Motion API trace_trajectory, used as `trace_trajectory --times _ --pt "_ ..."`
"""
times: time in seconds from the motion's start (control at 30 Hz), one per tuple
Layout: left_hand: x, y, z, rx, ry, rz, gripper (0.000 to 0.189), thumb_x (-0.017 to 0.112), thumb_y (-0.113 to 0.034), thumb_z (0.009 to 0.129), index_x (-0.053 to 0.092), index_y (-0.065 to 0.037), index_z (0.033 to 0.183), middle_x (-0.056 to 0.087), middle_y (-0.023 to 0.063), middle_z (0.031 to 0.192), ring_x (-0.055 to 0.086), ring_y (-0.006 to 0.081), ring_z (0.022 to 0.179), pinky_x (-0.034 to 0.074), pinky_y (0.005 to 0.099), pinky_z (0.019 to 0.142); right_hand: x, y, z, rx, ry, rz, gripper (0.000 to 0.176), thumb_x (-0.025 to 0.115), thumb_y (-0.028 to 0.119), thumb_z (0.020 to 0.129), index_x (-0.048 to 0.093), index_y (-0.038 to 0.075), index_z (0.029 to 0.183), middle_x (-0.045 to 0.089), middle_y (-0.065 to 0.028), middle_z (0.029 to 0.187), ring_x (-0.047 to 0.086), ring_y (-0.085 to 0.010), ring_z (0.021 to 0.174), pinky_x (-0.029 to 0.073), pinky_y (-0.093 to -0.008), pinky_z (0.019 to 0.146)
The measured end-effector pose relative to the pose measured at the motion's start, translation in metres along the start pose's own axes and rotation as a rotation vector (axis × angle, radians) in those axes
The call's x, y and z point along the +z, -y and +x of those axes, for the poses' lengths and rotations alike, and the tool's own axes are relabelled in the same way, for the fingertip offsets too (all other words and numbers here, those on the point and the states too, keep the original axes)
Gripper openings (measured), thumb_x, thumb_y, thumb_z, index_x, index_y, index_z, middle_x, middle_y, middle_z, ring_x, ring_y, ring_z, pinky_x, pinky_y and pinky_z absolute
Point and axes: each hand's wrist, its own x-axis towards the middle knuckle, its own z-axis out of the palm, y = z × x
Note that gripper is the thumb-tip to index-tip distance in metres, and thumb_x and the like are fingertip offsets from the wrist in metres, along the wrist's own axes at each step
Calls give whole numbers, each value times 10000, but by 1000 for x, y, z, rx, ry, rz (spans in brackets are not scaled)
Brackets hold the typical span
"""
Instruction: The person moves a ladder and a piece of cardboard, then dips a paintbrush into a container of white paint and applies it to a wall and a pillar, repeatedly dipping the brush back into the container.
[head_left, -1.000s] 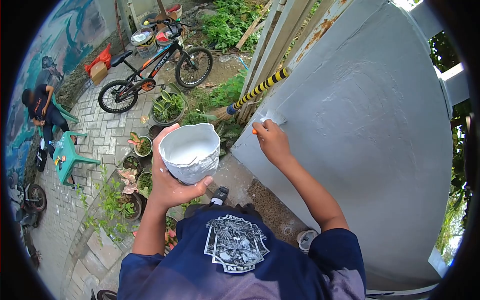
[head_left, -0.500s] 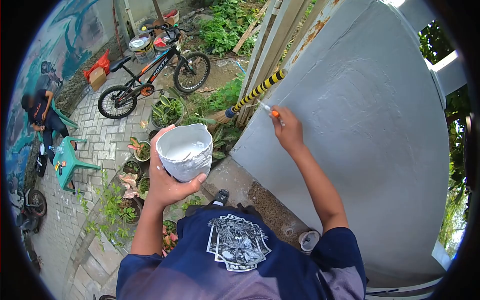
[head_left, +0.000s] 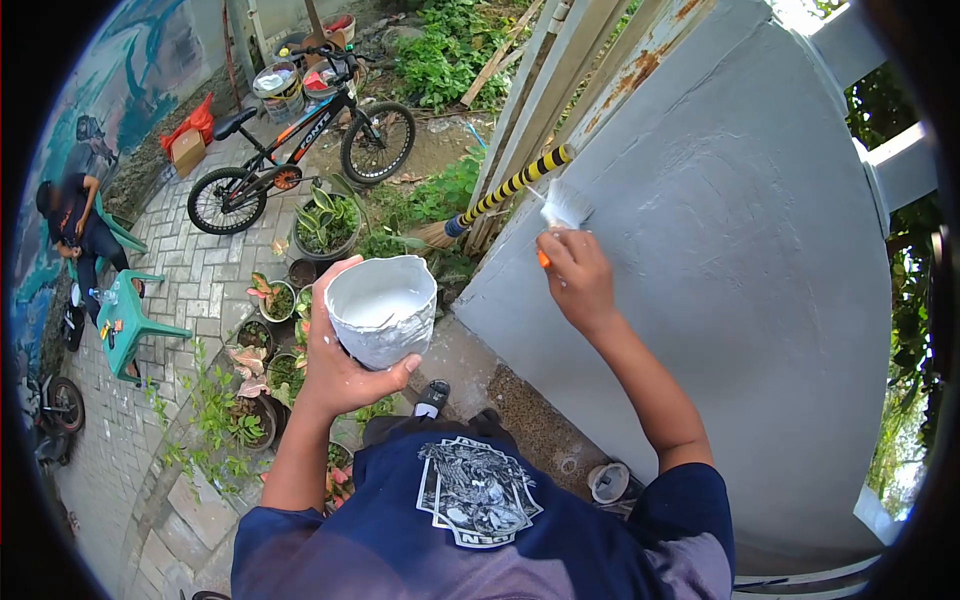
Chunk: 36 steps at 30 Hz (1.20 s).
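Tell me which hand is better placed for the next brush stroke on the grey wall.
Probably the right hand: it holds the brush, bristles by the grey wall. The left hand is farther away, occupied with the white pot.

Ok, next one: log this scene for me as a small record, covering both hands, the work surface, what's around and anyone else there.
left hand: holds a ragged-rimmed cup with white paint inside
right hand: grips a brush, bristles at the wall
wall: grey, with uneven patches
beside the wall: broom with a black-and-yellow striped handle
background: bike, potted plants, green table
other person: seated near the table
contact of bristles with wall: cannot tell for certain
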Motion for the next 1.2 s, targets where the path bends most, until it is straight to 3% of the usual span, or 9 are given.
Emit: trace_trajectory --times 0.13,0.33,0.47,0.57,0.63,0.73,0.93,1.07,1.2 --pt "-9 7 -9 -44 -27 32 1052 885 -163 662 272 -30 1506 522 165 1351 577 265 1249 477 401 1045 81 -8 -35 21 77 42 350 734 23 798 657 150 1115 627 -62 1003 636 -270 914 555 -394 732" --pt "-23 8 -20 -2 -50 55 1045 890 -171 659 284 -22 1498 518 167 1351 579 263 1245 479 398 1044 181 6 -100 322 294 265 254 682 79 892 634 133 1135 603 -91 974 617 -316 979 538 -442 782" --pt "-18 7 -20 19 -10 125 1053 902 -182 649 294 -4 1490 519 161 1346 581 255 1240 480 388 1042 182 34 -157 418 375 385 235 660 95 920 630 110 1154 619 -108 1039 602 -339 1023 533 -433 820" --pt "-4 9 -15 110 98 96 1077 919 -183 624 302 11 1486 523 152 1345 583 234 1233 480 371 1037 162 63 -191 536 174 382 206 645 104 961 623 64 1162 631 -88 1078 644 -268 976 542 -402 788" --pt "10 4 -12 192 177 77 1094 924 -178 610 300 0 1492 542 139 1327 592 236 1221 466 376 1051 139 85 -207 1181 6 810 212 612 170 1028 598 39 1194 616 -57 1090 650 -162 909 570 -351 762" --pt "43 1 -10 277 288 58 1105 920 -160 607 288 -12 1501 566 138 1302 604 247 1204 460 385 1051 74 114 -203 1418 -302 1053 232 565 212 1068 570 43 1228 586 -38 1078 628 -102 894 598 -313 765" --pt "135 0 -22 467 562 -199 1128 897 -94 618 240 -57 1534 604 155 1246 641 270 1125 490 412 970 -73 118 -229 1182 -474 955 237 525 181 1079 534 25 1258 608 -92 1153 649 -175 1040 614 -331 843" --pt "188 -11 -52 456 758 -256 1151 925 -125 646 205 -49 1540 553 177 1325 607 269 1194 480 414 1009 -202 118 -265 1008 -776 704 247 538 202 1073 526 31 1250 579 -142 1214 641 -244 1108 632 -398 882" --pt "248 -41 -100 416 886 -293 1149 910 -122 643 195 -29 1538 556 173 1327 610 268 1201 482 407 1018 -339 161 -304 737 -969 311 269 562 268 1061 524 59 1227 559 -148 1194 643 -312 1065 655 -438 786"
